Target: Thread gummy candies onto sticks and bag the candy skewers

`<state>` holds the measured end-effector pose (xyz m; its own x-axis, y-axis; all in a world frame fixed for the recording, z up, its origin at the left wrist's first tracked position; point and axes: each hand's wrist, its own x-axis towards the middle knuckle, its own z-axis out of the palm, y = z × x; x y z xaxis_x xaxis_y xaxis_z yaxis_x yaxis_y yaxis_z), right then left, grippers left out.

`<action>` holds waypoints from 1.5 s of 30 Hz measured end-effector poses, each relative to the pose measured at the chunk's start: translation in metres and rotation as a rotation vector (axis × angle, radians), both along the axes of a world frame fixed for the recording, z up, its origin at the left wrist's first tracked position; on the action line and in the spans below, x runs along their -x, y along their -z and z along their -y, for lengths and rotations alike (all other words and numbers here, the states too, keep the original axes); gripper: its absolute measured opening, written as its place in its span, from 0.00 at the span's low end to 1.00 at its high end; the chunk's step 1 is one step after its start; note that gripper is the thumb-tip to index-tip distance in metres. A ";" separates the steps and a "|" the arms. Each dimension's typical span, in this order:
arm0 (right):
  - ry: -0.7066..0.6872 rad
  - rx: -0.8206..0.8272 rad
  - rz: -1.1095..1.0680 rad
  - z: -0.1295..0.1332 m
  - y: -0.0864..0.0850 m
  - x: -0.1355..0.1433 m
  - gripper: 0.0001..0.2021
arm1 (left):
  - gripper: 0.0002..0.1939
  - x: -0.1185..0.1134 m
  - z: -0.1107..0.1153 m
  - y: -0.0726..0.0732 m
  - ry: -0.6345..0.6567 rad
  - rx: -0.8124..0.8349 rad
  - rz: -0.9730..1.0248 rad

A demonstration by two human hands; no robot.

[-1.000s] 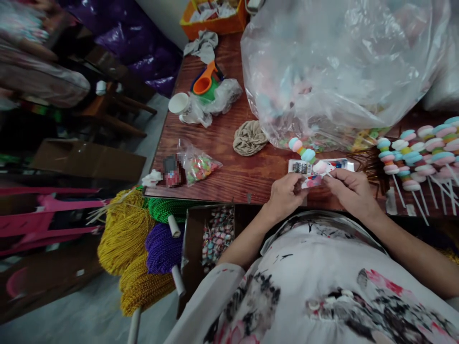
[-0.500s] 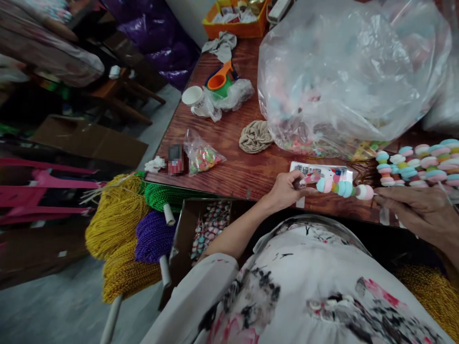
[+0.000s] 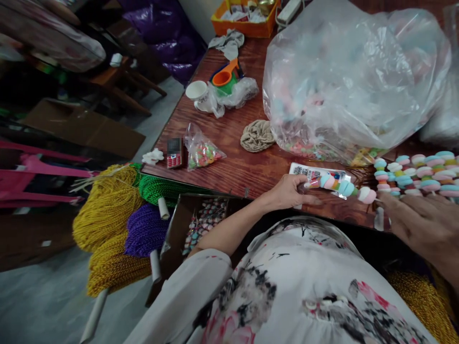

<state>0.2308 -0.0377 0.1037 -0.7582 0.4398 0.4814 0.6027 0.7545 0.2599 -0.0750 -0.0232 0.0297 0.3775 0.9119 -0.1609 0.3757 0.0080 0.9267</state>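
My left hand pinches the left end of a short string of pastel beads in pink, blue, white and green. Beneath that string lies a printed packet at the table's front edge. My right hand is just beyond the string's right end, blurred, its fingers over the front of several rows of beads; whether they hold anything is hidden. Behind the hands stands a large clear plastic bag with pastel pieces inside.
On the wooden table are a coiled beige cloth, a small bag of colourful pieces, a phone, a white cup and an orange bin. A box of beads and rope bundles are below left.
The bead string's right end has dropped and now tilts down. My right hand has moved a little away from it, towards the bead rows. My left hand still pinches the other end.
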 end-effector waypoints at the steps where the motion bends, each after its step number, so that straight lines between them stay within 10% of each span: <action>1: -0.029 -0.050 0.036 0.003 -0.004 0.002 0.15 | 0.21 0.000 0.000 -0.001 0.001 -0.022 -0.052; 14: 0.026 0.261 0.029 -0.003 -0.002 0.006 0.11 | 0.09 -0.005 0.013 -0.009 0.186 -0.471 -0.661; 21: 0.040 0.177 0.090 0.005 -0.007 0.014 0.12 | 0.08 -0.002 0.008 -0.012 0.201 -0.315 -0.494; 29: 0.072 0.444 -0.147 0.003 0.026 0.017 0.09 | 0.10 -0.004 0.008 -0.013 0.263 -0.334 -0.519; 40: -0.019 0.360 -0.107 -0.003 0.022 0.025 0.07 | 0.12 -0.002 0.005 -0.009 0.312 -0.413 -0.677; 45: 0.033 0.185 -0.153 0.002 0.024 0.032 0.02 | 0.13 -0.002 0.005 -0.010 0.243 -0.251 -0.426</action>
